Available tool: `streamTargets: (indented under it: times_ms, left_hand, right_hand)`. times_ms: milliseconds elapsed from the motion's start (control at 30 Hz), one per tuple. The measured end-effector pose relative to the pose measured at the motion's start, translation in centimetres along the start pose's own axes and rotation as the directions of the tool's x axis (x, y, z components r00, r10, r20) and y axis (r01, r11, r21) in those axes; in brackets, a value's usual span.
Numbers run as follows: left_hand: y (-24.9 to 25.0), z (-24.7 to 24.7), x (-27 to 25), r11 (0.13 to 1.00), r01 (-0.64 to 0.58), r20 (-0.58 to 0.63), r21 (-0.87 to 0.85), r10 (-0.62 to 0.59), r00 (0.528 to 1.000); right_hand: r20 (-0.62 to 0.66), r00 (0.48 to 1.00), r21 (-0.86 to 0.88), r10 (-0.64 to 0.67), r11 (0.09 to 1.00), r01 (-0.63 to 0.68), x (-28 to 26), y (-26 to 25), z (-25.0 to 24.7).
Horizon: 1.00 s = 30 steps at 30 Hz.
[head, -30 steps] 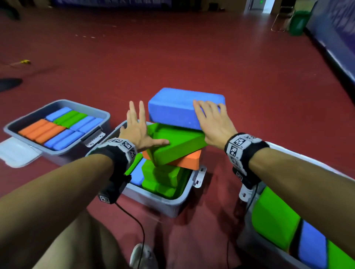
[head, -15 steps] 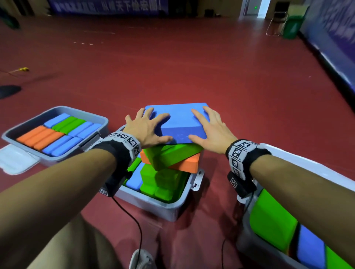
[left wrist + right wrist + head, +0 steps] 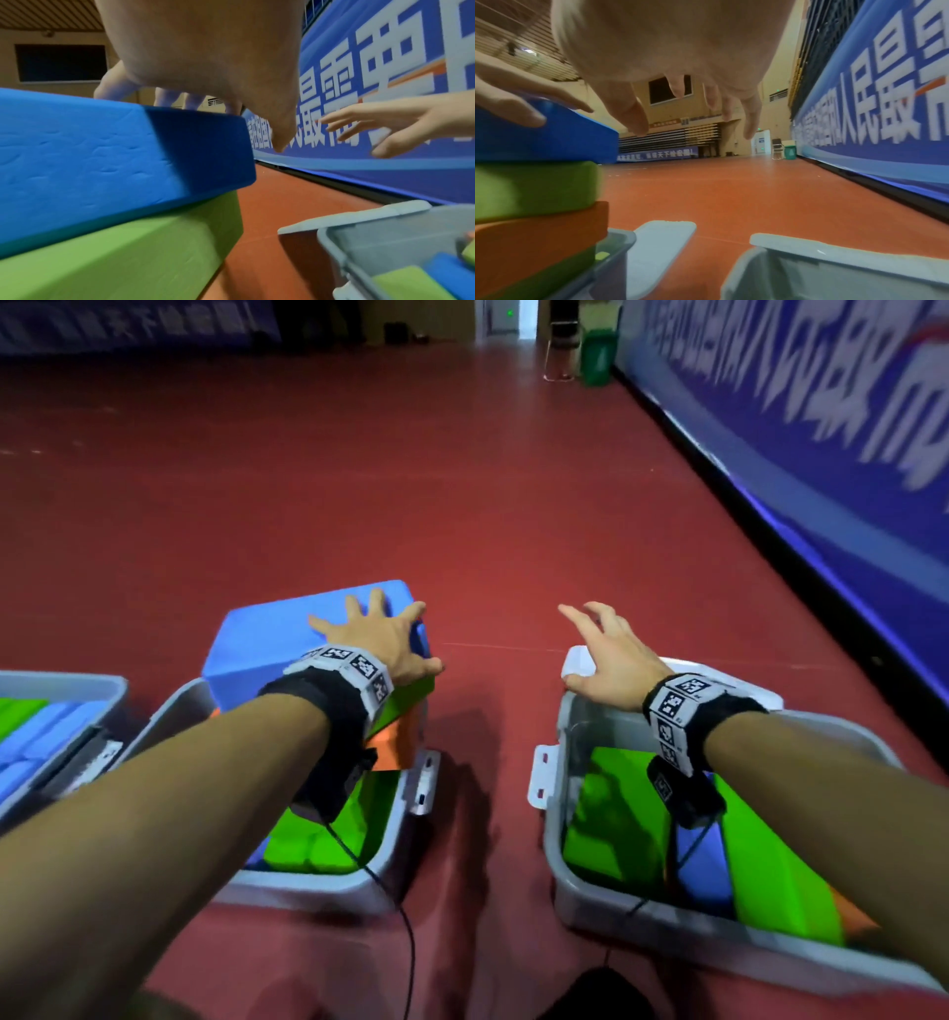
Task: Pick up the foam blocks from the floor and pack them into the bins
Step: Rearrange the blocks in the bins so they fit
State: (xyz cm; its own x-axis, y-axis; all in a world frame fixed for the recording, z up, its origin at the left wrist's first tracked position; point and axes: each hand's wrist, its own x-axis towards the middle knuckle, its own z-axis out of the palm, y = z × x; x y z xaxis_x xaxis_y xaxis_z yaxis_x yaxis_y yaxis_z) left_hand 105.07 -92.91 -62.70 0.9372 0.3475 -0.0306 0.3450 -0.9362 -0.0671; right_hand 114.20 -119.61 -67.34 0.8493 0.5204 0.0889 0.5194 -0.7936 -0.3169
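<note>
A blue foam block [image 3: 262,639] tops a skewed stack over a green block [image 3: 405,706] and an orange block [image 3: 393,744], which stick up out of the middle grey bin [image 3: 328,886]. My left hand [image 3: 377,634] lies flat on the blue block with fingers spread, thumb hanging over its right end [image 3: 280,130]. My right hand [image 3: 601,644] hovers with fingers spread and nothing in it, above the far left corner of the right grey bin [image 3: 560,865]. That bin holds green, blue and orange blocks. In the right wrist view the stack [image 3: 534,188] stands at the left.
A third grey bin [image 3: 67,683] with blue and green blocks sits at the far left. Latch tabs [image 3: 423,783] jut from the bins into the narrow floor gap between them. A blue banner wall [image 3: 821,454] runs along the right. Red floor stretches ahead.
My right hand has left the blue block and swung right, over the right bin. My left hand has slid further onto the block's top. The view has turned to the right.
</note>
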Motion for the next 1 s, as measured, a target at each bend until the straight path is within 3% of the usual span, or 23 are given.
streamTargets:
  times_ms: [100, 333, 500, 767, 1000]
  left_hand:
    - [-1.1, 0.8, -0.2, 1.000, -0.003, -0.056, 0.008, 0.004, 0.998]
    - [-4.3, 0.1, -1.1, 0.998, 0.052, -0.081, -0.045, -0.055, 0.995]
    - [-4.2, 0.1, -1.2, 0.999, 0.045, -0.076, -0.018, -0.046, 0.996]
    - [-1.4, -0.1, -0.6, 1.000, -0.018, -0.137, 0.003, 0.018, 0.990]
    - [7.6, 1.3, 0.0, 0.971, -0.224, -0.145, 0.089, 0.235, 0.961]
  right_hand:
    - [0.060, 0.998, 0.029, 0.023, 0.999, -0.025, 0.2, 0.3, 1.1]
    - [0.147, 0.972, 0.108, -0.181, 0.980, 0.166, 3.2, -8.4, 4.1]
    - [0.153, 0.965, 0.100, -0.214, 0.975, 0.200, 4.0, -10.2, 4.6]
    - [0.152, 0.985, 0.057, -0.085, 0.995, 0.077, 2.7, -5.6, 4.3]
    - [0.160, 0.979, -0.008, 0.129, 0.992, -0.130, -1.0, 2.2, 3.3]
